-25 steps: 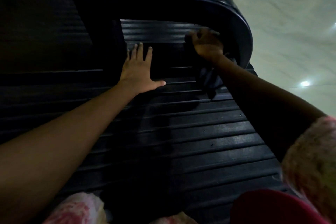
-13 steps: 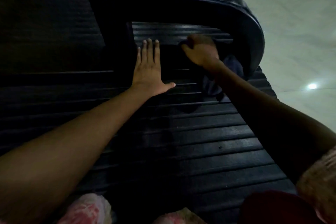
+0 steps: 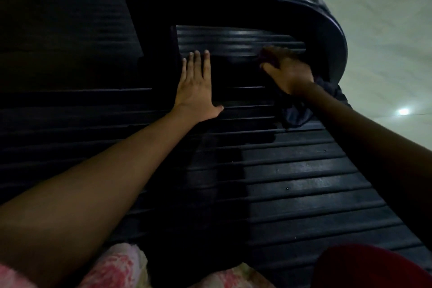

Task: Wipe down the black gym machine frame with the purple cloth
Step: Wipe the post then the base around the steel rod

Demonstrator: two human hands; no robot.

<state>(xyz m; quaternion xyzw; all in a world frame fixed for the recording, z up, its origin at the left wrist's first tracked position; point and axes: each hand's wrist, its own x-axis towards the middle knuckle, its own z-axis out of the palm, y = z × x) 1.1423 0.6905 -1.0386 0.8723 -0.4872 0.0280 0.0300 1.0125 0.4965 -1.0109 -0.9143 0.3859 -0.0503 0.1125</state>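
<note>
The black gym machine frame curves around the far end of a ribbed black deck. My left hand lies flat on the ribs, fingers straight and pointing away from me. My right hand presses the purple cloth onto the ribbed surface just inside the curved frame. Its fingers curl over the bunched cloth, whose dark loose end trails back under my wrist. The light is dim, so the cloth looks almost black.
A dark upright post of the machine stands left of my left hand. Pale glossy floor lies beyond the frame on the right. My pink patterned clothing and a red item fill the bottom edge.
My right hand has slid with the cloth across the ribs near the curved frame, first left, then back right. My left hand has stayed flat in place.
</note>
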